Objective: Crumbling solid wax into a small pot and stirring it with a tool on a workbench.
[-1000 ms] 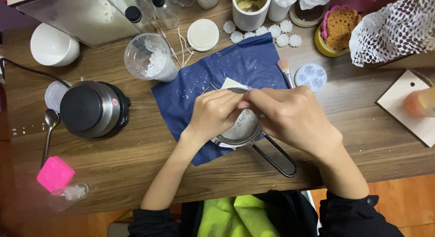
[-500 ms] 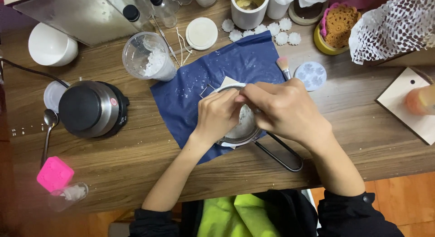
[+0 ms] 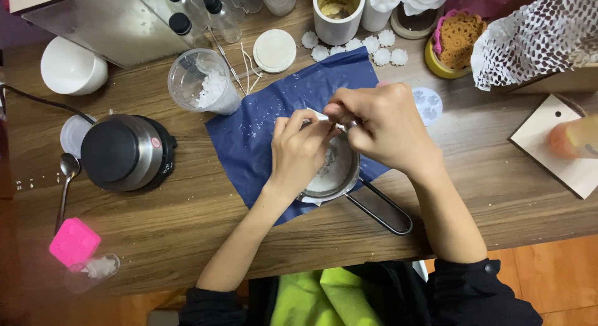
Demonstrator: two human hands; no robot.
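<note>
Both of my hands meet over a small metal pot (image 3: pixel 339 176) with white flakes inside and a long wire handle (image 3: pixel 383 209). The pot stands on a dark blue sheet (image 3: pixel 249 133) dusted with white flakes. My left hand (image 3: pixel 299 153) covers the pot's left side, its fingertips pinched on a small white piece (image 3: pixel 317 115). From the right, my right hand (image 3: pixel 383 128) pinches the same piece with its fingertips. What the piece is stays hidden between the fingers.
A clear cup of white flakes (image 3: pixel 202 83) stands left of the sheet, beside a black electric hotplate (image 3: pixel 124 153), spoon (image 3: pixel 67 176), white bowl (image 3: pixel 70 67) and pink mould (image 3: pixel 73 242). Jars, bottles, a round lid (image 3: pixel 274 50) and white flower shapes (image 3: pixel 379 51) line the back. At right lies a wooden board (image 3: pixel 548 139).
Both hands have lifted off the pot and moved towards its far rim, so more of the white flakes inside now shows.
</note>
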